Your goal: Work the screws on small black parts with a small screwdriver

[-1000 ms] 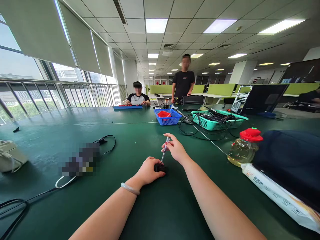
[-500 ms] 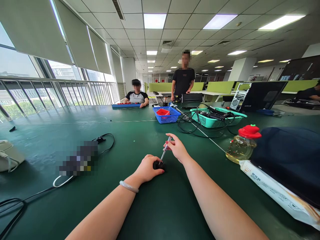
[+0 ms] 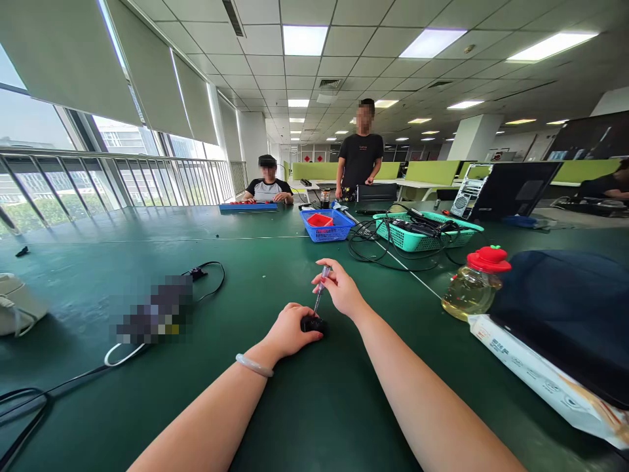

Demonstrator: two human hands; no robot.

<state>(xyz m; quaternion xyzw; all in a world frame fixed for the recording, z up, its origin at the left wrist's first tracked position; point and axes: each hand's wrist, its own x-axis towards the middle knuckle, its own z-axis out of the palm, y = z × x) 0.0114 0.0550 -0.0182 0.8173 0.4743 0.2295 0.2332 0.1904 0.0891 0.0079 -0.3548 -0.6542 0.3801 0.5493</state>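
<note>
My left hand (image 3: 295, 331) rests on the green table, its fingers closed around a small black object (image 3: 312, 324) whose kind I cannot make out. In my right hand (image 3: 341, 288) is a screwdriver (image 3: 322, 283) with a clear handle, gripped between thumb and fingers. The screwdriver stands nearly upright with a slight tilt, its shaft pointing down at the black object. Its tip is too small to see clearly at the object's top. A pale bangle (image 3: 254, 365) circles my left wrist.
Farther off stand a blue basket (image 3: 328, 233) with a red tray and a teal basket (image 3: 417, 242) full of black cables. At right are a red-lidded glass jar (image 3: 469, 292) and a white packet (image 3: 535, 373). A blurred device (image 3: 154, 311) with cords lies left. Two people are beyond.
My right hand has shifted slightly left and the screwdriver stands more upright. My left hand stays on the black object. The seated person's arm has moved.
</note>
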